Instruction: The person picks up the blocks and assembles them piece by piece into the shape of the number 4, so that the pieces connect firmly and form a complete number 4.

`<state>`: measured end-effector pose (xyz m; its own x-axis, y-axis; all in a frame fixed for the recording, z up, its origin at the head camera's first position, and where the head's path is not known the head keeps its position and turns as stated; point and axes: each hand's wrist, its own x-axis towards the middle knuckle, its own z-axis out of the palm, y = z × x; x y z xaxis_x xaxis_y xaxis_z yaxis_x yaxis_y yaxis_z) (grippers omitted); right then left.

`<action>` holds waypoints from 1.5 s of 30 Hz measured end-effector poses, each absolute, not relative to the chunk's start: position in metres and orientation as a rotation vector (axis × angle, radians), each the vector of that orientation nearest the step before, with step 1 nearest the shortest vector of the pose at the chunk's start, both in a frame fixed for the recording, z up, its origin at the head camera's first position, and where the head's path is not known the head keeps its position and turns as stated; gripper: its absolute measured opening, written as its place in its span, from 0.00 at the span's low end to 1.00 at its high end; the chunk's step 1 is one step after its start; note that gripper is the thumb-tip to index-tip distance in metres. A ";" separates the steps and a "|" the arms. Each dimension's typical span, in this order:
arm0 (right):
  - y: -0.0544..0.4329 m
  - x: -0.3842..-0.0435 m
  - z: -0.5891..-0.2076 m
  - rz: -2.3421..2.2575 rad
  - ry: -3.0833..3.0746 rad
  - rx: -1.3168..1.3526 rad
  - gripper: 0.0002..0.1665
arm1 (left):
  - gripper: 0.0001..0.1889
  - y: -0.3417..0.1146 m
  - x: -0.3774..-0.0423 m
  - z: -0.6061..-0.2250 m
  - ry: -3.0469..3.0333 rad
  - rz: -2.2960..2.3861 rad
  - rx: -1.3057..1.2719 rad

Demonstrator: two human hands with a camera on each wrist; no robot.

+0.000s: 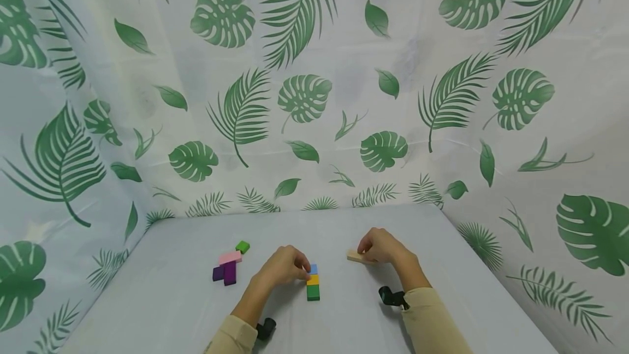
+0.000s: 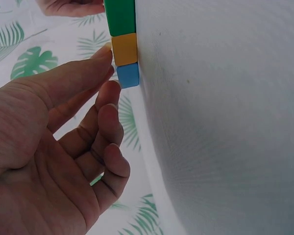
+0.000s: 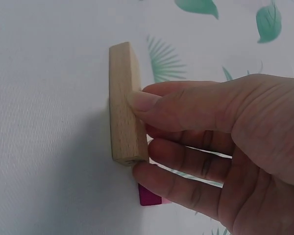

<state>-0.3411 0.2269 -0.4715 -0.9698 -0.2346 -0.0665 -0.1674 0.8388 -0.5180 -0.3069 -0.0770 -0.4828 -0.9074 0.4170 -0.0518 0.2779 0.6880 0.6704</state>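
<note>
A green block (image 1: pixel 313 292), a yellow block (image 1: pixel 313 280) and a blue block (image 1: pixel 313 269) form a straight row on the table, green nearest me. My left hand (image 1: pixel 285 265) is at the row's left side, thumb tip by the yellow block and forefinger by the blue one. Its other fingers curl loosely around nothing in the left wrist view. To the right of the row, my right hand (image 1: pixel 384 246) pinches a long plain wooden block (image 3: pixel 123 103) between thumb and fingers. Whether that block touches the table cannot be told.
On the table's left lie a light green block (image 1: pixel 243 247), a pink block (image 1: pixel 230 257), a magenta-purple block (image 1: pixel 230 273) and a dark purple block (image 1: pixel 218 273), grouped closely. A leaf-patterned cloth (image 1: pixel 344 97) hangs behind and at both sides of the white table (image 1: pixel 167 294).
</note>
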 end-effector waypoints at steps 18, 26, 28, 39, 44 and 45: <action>0.221 -0.341 -0.473 -0.822 2.887 -0.360 0.09 | 0.04 -0.077 -0.307 -0.484 2.693 1.037 0.561; 0.211 -0.342 -0.477 -0.827 2.893 -0.412 0.09 | 0.04 -0.077 -0.307 -0.484 2.687 1.039 0.551; 0.208 -0.342 -0.477 -0.834 2.886 -0.438 0.09 | 0.04 -0.077 -0.307 -0.483 2.688 1.037 0.549; 0.195 -0.339 -0.479 -0.876 2.860 -0.489 0.08 | 0.04 -0.076 -0.306 -0.482 2.697 1.029 0.549; 0.192 -0.338 -0.481 -0.863 2.868 -0.549 0.08 | 0.04 -0.075 -0.306 -0.482 2.703 1.027 0.558; 0.191 -0.338 -0.481 -0.861 2.871 -0.561 0.08 | 0.04 -0.075 -0.306 -0.481 2.702 1.027 0.558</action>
<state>-0.3383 0.1913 -0.4810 -0.9282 -0.3717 0.0172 -0.3198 0.7732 -0.5477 -0.3059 -0.0750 -0.4815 -0.9093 0.4131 -0.0496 0.2758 0.6878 0.6715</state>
